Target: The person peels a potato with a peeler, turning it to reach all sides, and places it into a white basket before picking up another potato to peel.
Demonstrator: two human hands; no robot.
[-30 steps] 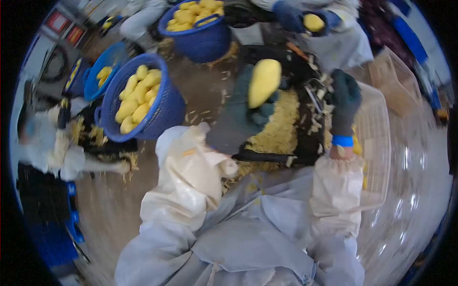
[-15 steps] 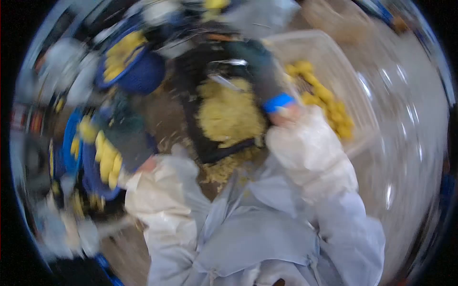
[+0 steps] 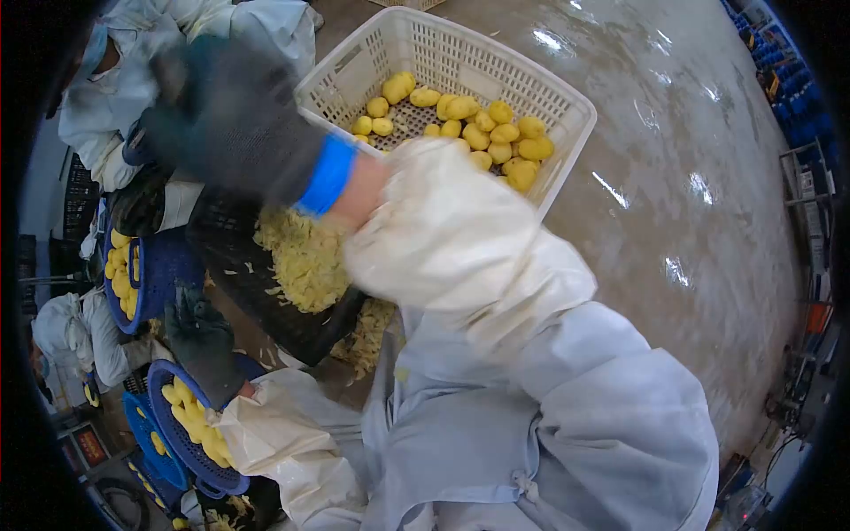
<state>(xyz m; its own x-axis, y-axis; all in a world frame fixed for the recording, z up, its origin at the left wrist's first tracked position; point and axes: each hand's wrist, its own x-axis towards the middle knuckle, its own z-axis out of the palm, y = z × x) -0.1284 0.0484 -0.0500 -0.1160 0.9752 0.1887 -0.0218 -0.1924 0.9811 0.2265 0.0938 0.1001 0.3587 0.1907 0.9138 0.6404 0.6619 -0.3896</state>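
My right hand point(image 3: 235, 119), in a dark grey-green glove with a blue cuff, is raised across the far left of the black crate point(image 3: 297, 347). Motion smears its fingers, and I cannot tell whether it holds anything. Yellow potato peelings point(image 3: 305, 265) are heaped in that crate, partly hidden by my right forearm. My left hand point(image 3: 199, 341), gloved in dark green, is held up with fingers apart beside a blue basket point(image 3: 159, 394). Peeled yellow potatoes point(image 3: 197, 423) fill part of this basket, close under the left wrist.
A white plastic crate point(image 3: 580, 115) with several yellow potatoes point(image 3: 478, 133) stands beyond my right arm. Another blue basket point(image 3: 164, 274) holds potatoes at the left. Co-workers in pale sleeves point(image 3: 274, 31) are close by on that side. Wet floor point(image 3: 646, 239) stretches to the right.
My right hand has swung left and away from me, from beside the white crate to above the black crate's far side. The view has turned, and my left hand now shows raised beside the basket.
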